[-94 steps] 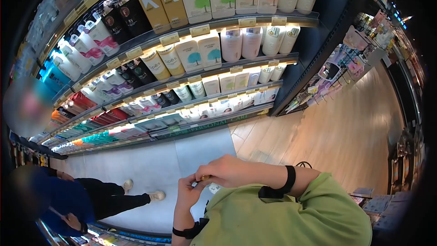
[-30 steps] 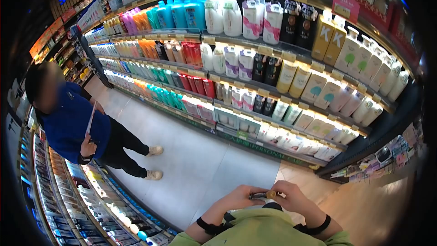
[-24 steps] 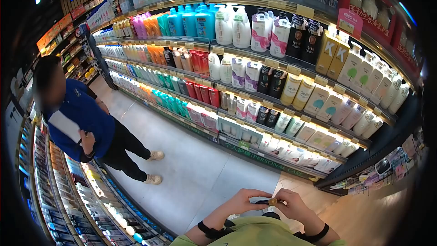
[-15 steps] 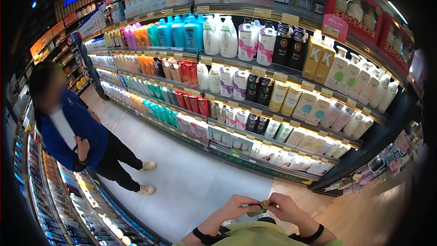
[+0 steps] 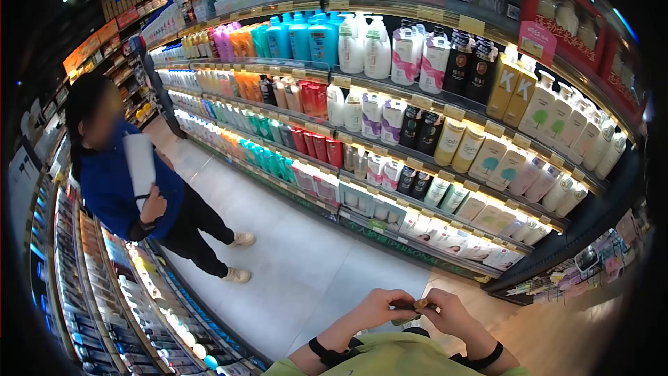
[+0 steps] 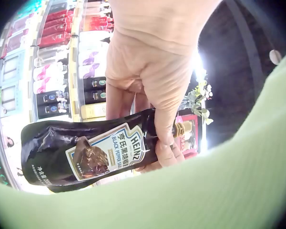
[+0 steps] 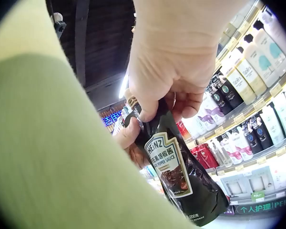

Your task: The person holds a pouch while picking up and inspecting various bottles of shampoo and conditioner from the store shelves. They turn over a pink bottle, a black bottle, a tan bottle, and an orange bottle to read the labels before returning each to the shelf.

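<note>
A dark Heinz black pepper sauce pouch (image 6: 62,150) with a gold cap (image 6: 183,129) is held between both hands in front of the green shirt. The left hand (image 5: 379,310) pinches its upper end beside the cap. From the other side, the right hand (image 5: 452,315) also pinches the pouch's top, near the neck. In the right wrist view the pouch (image 7: 186,176) hangs at a slant, label showing, below the right hand (image 7: 176,62), with fingertips of the left hand (image 7: 128,136) close to the spout. The hands hide part of the neck.
Long shelves of bottles (image 5: 369,117) curve across the front. A person in a blue top (image 5: 125,181) stands at the left holding a white sheet (image 5: 140,167). Lower left is another lit shelf (image 5: 111,285); pale floor tiles (image 5: 278,257) lie between.
The head view has swung from the right-hand end of the shelves to a wider view. Both hands stay together at the pouch. The other person's white sheet is held more upright.
</note>
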`<state>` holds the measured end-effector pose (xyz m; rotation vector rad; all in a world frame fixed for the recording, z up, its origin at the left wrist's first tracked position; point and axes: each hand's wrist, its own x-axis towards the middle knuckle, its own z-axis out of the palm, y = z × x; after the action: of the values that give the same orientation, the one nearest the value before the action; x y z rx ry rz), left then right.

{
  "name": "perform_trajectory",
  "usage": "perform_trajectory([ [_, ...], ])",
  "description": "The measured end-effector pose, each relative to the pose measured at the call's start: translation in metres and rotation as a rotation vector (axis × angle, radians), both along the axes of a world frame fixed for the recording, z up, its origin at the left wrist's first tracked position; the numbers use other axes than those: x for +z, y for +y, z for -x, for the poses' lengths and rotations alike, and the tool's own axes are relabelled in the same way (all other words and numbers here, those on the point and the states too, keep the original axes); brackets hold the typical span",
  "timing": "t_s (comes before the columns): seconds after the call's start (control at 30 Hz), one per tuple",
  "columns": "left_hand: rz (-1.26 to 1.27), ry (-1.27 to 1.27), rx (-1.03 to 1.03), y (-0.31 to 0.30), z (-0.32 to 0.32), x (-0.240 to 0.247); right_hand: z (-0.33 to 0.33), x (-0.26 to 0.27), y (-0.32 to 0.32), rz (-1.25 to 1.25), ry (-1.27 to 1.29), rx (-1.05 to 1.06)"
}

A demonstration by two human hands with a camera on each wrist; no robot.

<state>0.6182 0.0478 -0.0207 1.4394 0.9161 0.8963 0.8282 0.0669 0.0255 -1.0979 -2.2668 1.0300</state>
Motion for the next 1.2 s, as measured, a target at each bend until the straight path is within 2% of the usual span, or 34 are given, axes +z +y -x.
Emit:
perform_trajectory([
  [0.2,0.001,0.063,-0.001,-0.001,0.002,-0.002,0.004,0.001,0.0,0.122,0.001,-0.022],
  [0.57,0.054,0.028,0.077,-0.006,0.005,-0.003,0.004,-0.005,0.003,0.138,0.113,0.046],
  [0.63,-0.044,-0.033,0.164,-0.007,0.003,-0.005,0.005,-0.006,0.003,0.121,0.131,0.061],
  [0.77,-0.059,0.015,0.184,-0.007,0.003,-0.006,0.007,-0.01,0.002,0.131,0.068,0.003],
  [0.83,0.0,0.085,0.123,-0.006,0.004,-0.004,0.007,-0.01,0.001,0.13,0.068,-0.001],
  [0.9,0.011,0.081,0.123,-0.006,0.002,-0.005,0.007,-0.004,0.001,0.131,0.005,-0.02],
  [1.2,0.052,0.032,0.099,-0.006,0.002,-0.005,0.004,-0.007,-0.002,0.082,0.008,-0.027],
])
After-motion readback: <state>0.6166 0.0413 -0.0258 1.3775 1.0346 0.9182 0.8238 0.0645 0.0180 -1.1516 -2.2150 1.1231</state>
